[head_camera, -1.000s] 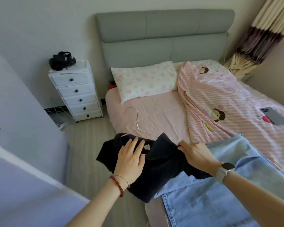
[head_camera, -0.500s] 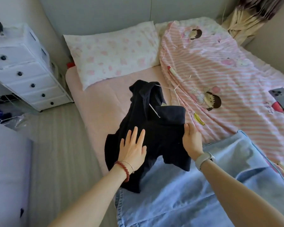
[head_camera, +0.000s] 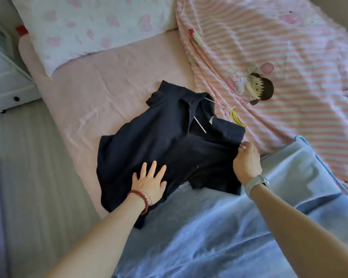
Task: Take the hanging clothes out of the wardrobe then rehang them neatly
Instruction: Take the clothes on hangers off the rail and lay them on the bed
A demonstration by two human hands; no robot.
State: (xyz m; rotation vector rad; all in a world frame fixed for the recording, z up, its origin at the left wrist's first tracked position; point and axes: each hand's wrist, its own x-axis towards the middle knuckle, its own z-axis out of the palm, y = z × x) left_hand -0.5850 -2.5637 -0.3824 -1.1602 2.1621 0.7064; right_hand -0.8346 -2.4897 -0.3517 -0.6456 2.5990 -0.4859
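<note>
A: Denim (head_camera: 219, 237) is lying nearest, its edge trapping the navy polo shirt's (head_camera: 149, 137) hem; tugging could be dragging both off the bed (head_camera: 109, 77).

B: And the grip?

A: Left hand (head_camera: 149, 181) is pressing flat, fingers spread, on the shirt's lower part; right hand (head_camera: 246, 159) is pinching its right edge. Farther up, the hanger (head_camera: 200, 123) is poking from the collar and could slip out.
</note>
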